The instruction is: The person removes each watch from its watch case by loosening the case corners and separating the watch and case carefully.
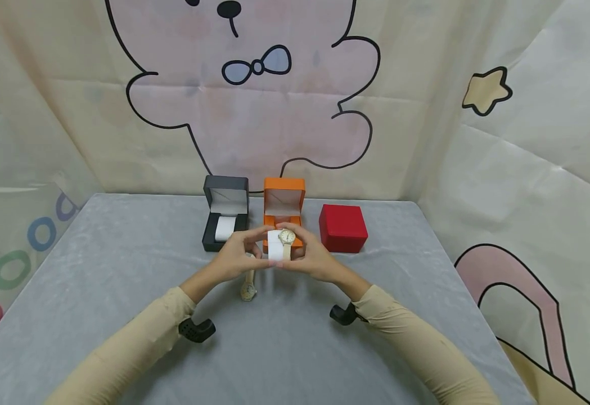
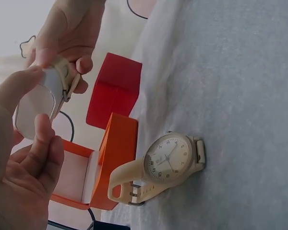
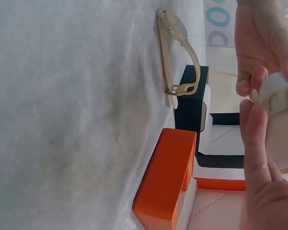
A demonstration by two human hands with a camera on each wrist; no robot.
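Both hands hold a white watch cushion up over the table, with a cream-strapped wristwatch strapped round its right part. My left hand pinches the cushion's left end between thumb and fingers. At the other end, thumb and fingers of my right hand grip the cushion and the watch strap. In the left wrist view, the strap's buckle shows on the cushion's underside. A second cream wristwatch lies on the table below the hands, its strap buckled in a loop.
Behind the hands stands an open orange watch box. To its left is an open dark grey box with a white cushion inside; to its right, a closed red box. A grey cloth covers the table.
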